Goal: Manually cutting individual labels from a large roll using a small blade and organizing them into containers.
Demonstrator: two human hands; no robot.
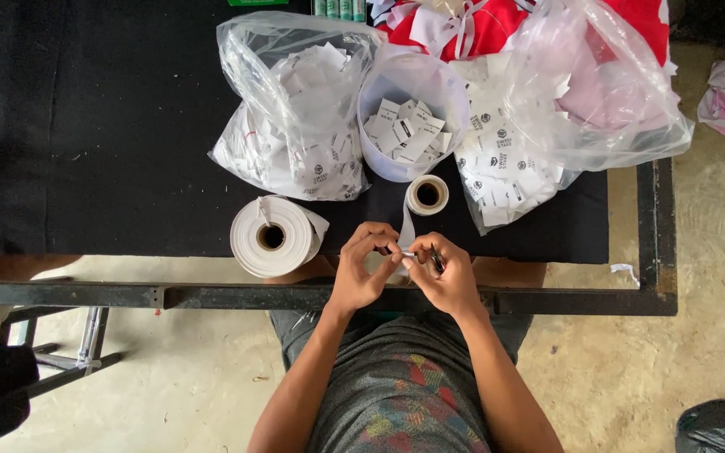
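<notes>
The white tape from the small roll is pinched closed in the left hand and right hand; a hard tug could topple that roll off the tabletop.

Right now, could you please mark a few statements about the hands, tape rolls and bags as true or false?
1. Both hands, left and right, pinch the white tape strip. True.
2. The strip comes off the big roll. False: it runs from the small roll.
3. The white tub holds cut labels. True.
4. The tub stands between two clear bags, and. True.
5. The right hand is bare of tools. False: a dark slim tool, perhaps scissors, shows in it.
</notes>
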